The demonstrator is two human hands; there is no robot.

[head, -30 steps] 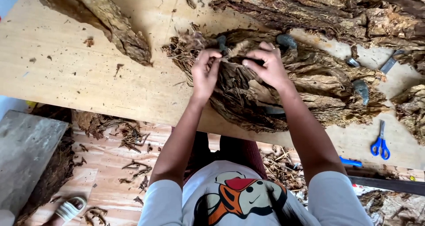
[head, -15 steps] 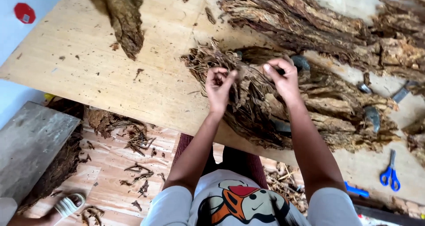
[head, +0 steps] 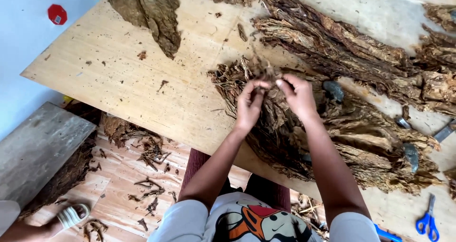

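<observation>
Bare plywood table (head: 118,80) under a pale blue wall, dried brown leaf scraps on the plank floor below. I'm at the near edge, both hands on the big heap of dried leaves (head: 332,137) spread across the table's middle. Left hand (head: 249,107) and right hand (head: 297,96) each have their grip pinched shut on one leaf's stem end (head: 266,76) at the heap's top. Looks featherlight, papery, brittle, so likely crumbles if squeezed; I'd hold it by the stiffer stem, not the blade
</observation>
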